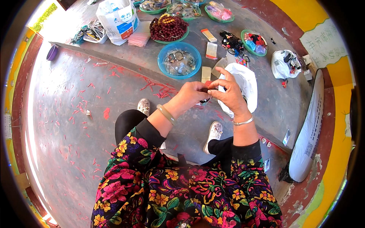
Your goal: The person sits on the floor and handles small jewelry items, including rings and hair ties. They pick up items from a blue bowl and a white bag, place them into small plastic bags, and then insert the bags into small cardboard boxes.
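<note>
Close together in front of me, both hands pinch a small dark red piece (208, 84), its kind hard to make out between the fingertips. My left hand (189, 95) wears a pale bangle (166, 114) at the wrist; its fingers are closed on the piece. Thumb and forefinger of my right hand (230, 95) grip the other side, with other fingers raised. A dark loop shows just under the fingertips. Right behind my right hand stands an opened white plastic bag (249, 85). Beyond the hands is a blue basin (161, 67) of small clear packets and dark rings.
A green tray (181, 39) bears a heap of dark red beads (168, 28). Small boxes (211, 50), a white carrier bag (118, 22) and more trays line the raised ledge. Red scraps (163, 91) litter the floor. A long grey wrapped roll (304, 152) leans at the right wall.
</note>
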Demonstrator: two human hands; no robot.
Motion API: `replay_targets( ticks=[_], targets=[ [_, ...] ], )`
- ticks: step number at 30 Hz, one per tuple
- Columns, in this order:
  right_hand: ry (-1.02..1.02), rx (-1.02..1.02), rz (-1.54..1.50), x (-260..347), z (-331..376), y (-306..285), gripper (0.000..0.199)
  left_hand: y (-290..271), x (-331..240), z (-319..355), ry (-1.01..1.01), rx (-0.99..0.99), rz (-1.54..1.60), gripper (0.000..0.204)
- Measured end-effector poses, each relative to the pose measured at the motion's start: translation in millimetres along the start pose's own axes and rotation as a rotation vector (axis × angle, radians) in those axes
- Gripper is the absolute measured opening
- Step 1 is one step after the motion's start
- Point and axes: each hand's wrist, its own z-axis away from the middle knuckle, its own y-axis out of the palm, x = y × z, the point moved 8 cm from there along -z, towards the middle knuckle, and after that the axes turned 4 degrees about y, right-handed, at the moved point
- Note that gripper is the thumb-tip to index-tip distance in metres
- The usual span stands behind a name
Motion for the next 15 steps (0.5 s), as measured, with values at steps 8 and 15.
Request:
replay_targets(
  ticks=[8, 15],
  targets=[
    [0.113, 0.11, -0.209, -7.2, -0.9, 3.5, 0.016, -3.7, -0.7, 1.4, -0.017, -0.073, -0.031, 0.023],
    [0.106, 0.17, -0.213, -14.1, -0.4, 15.2, 0.017, 0.8, -1.0, 1.9, -0.02, -0.054, -0.011, 0.029]
  ],
)
